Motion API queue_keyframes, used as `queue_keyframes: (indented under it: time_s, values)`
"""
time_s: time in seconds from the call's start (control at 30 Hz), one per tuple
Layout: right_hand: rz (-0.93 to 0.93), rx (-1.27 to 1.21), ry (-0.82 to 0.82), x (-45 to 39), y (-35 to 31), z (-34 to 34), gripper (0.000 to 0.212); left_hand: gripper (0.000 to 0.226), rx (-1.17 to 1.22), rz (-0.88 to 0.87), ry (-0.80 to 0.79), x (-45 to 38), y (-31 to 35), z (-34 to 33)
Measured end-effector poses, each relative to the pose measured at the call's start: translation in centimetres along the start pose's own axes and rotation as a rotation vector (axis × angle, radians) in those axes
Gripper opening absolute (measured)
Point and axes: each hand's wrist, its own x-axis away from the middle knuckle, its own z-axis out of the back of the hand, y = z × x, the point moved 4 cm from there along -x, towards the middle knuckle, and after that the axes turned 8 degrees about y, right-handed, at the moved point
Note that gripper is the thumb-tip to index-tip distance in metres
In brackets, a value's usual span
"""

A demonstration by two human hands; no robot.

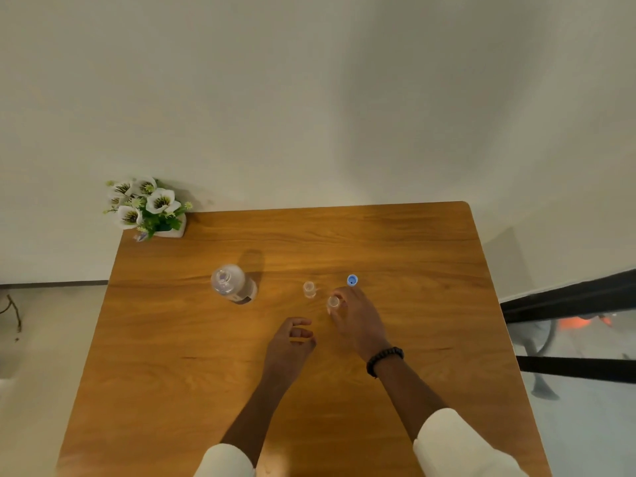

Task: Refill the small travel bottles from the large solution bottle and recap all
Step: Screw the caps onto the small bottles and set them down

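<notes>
Right hand (354,315) grips one small travel bottle (333,302) upright at mid-counter (413,256), I judge to steady it for filling. Left hand (292,339) hovers loosely curled, holding nothing. Another small bottle (309,289) stands at ten o'clock of it, the uncapped large solution bottle (233,283) farther toward nine, blue cap (352,280) at one.

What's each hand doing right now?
Left hand: fingers loosely curled, holding nothing.
Right hand: grips a small travel bottle, uncapped, upright on the table.
</notes>
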Motion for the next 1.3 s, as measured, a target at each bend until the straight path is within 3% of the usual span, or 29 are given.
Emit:
queue_keyframes:
  time_s: [0.17, 0.3, 0.37, 0.5, 0.6, 0.8, 0.97, 1.07, 1.2, 1.3]
  values:
    - [-0.050, 0.029, -0.054, 0.2, 0.7, 1.0, 0.058, 0.046, -0.015, -0.032, -0.037, -1.0, 1.1, -2.1]
    - [-0.184, 0.005, 0.058, 0.1, 4.0, 3.1, 0.050, 0.068, -0.021, -0.060, -0.068, -2.2, 2.3, -4.1]
    - [-0.166, 0.103, -0.016, -0.3, 5.1, 2.8, 0.050, 0.071, -0.032, -0.060, -0.072, -2.8, 2.5, -5.1]
    - [-0.051, 0.256, -0.097, -1.5, 5.4, 0.9, 0.049, 0.055, -0.056, -0.055, -0.068, -3.4, 2.3, -6.4]
    - [-0.045, 0.230, -0.096, -2.5, 5.0, 0.2, 0.032, 0.044, -0.062, -0.049, -0.056, -4.0, 1.9, -6.6]
    - [-0.166, -0.054, 0.038, -2.2, 4.5, 2.7, 0.027, 0.025, -0.045, -0.125, -0.033, -3.8, 3.2, -6.3]
    - [-0.242, -0.407, 0.238, -2.0, -0.5, 8.3, 0.018, 0.025, -0.062, -0.307, -0.041, -2.3, 8.3, -4.3]
    - [-0.211, -0.606, 0.273, -2.3, -5.6, 12.0, 0.020, 0.021, -0.056, -0.407, -0.033, -1.1, 12.6, -1.3]
    - [-0.031, -0.773, 0.262, -3.1, -13.6, 16.9, 0.020, 0.020, -0.030, -0.485, -0.062, 1.1, 19.0, 3.2]
    - [0.161, -0.765, 0.248, -3.5, -19.5, 20.2, 0.022, 0.022, -0.029, -0.602, -0.035, 2.8, 23.4, 6.2]
